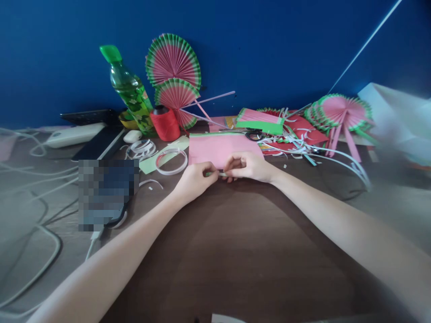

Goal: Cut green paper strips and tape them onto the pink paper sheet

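Note:
A pink paper sheet (215,147) with a green strip along its far edge lies flat on the brown table (235,251). My left hand (194,179) and my right hand (247,165) meet at its near edge. Both pinch that edge with closed fingers, thumbs on top, where a thin green-white fold shows between them. A roll of clear tape (171,160) lies just left of the sheet.
Finished watermelon paper fans (173,58) lean on the blue wall; more fans (340,112) and paper offcuts lie at right. A green bottle (129,89), red thread spool (164,123), scissors (251,133), a phone and white cables sit at left.

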Tool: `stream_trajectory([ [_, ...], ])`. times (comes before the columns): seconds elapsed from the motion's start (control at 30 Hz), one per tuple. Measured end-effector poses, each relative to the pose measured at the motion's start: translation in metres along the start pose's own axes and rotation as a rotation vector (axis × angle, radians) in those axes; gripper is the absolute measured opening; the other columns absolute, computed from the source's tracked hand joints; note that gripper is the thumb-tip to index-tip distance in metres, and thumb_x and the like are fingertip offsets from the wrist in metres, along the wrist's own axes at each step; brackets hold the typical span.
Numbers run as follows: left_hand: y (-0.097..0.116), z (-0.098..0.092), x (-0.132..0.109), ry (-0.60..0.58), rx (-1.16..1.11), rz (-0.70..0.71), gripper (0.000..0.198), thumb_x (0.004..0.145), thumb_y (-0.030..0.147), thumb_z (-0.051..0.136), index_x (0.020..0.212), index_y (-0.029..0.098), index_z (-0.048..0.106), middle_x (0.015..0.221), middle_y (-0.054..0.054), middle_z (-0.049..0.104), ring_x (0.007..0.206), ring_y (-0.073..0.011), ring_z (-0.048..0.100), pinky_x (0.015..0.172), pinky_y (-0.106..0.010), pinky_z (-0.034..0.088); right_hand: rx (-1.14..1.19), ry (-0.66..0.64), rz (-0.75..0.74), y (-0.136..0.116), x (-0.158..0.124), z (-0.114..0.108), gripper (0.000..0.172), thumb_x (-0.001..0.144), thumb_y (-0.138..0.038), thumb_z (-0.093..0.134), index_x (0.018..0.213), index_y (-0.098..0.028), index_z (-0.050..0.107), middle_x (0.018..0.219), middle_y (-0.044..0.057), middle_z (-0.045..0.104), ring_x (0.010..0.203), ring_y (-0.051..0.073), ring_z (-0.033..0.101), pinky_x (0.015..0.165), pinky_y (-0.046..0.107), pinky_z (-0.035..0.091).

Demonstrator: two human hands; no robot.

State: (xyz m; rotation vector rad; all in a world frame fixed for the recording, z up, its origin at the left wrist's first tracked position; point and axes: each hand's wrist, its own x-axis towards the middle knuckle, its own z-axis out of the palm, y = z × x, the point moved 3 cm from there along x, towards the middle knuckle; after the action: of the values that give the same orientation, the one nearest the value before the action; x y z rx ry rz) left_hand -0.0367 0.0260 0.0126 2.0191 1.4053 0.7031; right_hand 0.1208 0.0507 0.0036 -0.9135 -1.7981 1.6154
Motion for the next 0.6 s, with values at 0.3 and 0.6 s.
stream_trajectory([
  [0.3,0.0010,0.0007,-0.0010,-0.063,-0.073,0.012,0.019,0.074,0.032,0.051,0.077,0.016,0.062,0.076,-0.001,0.067,0.071,-0.0141,0.058,0.068,-0.024,0.042,-0.011,-0.012,-0.004,-0.0013,-0.0003,0.0017,0.025,0.064,-0.026,0.072,0.079,-0.013,0.057,0.065,0.001,0.067,0.058,0.011,0.063,0.055,0.024,0.047],
  [0.6,-0.0026,-0.0078,0.0004,0.026,-0.181,0.028,0.017,0.078,0.029,0.049,0.069,0.016,0.055,0.064,0.001,0.058,0.057,-0.0100,0.052,0.059,-0.022,0.042,0.140,-0.028,0.013,-0.0006,0.0023,-0.0021,0.027,0.074,-0.037,0.063,0.082,-0.012,0.057,0.071,0.007,0.071,0.061,0.016,0.067,0.055,0.024,0.051],
])
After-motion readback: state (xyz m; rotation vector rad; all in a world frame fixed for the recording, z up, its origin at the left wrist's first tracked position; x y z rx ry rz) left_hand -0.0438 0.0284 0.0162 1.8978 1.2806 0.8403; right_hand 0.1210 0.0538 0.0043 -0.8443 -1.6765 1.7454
